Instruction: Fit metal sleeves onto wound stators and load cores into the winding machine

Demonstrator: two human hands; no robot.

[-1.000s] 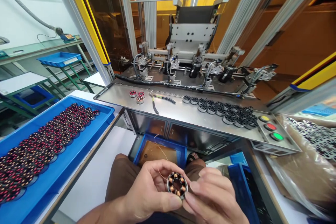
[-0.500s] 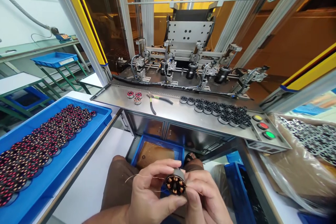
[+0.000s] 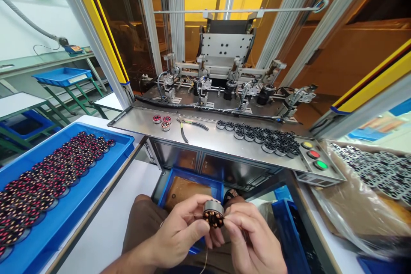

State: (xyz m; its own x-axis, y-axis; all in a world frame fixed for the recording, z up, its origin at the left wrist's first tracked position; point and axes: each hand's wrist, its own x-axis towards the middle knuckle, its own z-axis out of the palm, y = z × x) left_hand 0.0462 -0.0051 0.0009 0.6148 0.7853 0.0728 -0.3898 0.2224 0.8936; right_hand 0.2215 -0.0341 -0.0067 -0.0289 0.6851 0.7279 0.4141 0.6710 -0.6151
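Note:
A round metal part with copper windings point(image 3: 213, 213) is held over my lap, its wound face tilted toward me. My left hand point(image 3: 183, 233) grips it from the left, thumb at its lower edge. At its right side, my right hand point(image 3: 253, 237) has thumb and forefinger pinched together where a thin copper wire seems to run; the wire there is too small to make out fully. A loose wire point(image 3: 205, 259) hangs below the part. Green-and-black cutters point(image 3: 189, 126) lie on the metal ledge, beside a few red-wound parts point(image 3: 165, 125).
A blue tray point(image 3: 118, 135) of many wound parts stands at the left. Several black-topped rings point(image 3: 257, 135) sit on the ledge before the machine point(image 3: 227, 49). At the right are a button box point(image 3: 316, 158) and a carton point(image 3: 362, 197) of metal rings in plastic.
The held part has turned so more of its metal side shows, and my left fingers have shifted around it. The loose wire now hangs downward. The camera view has moved slightly.

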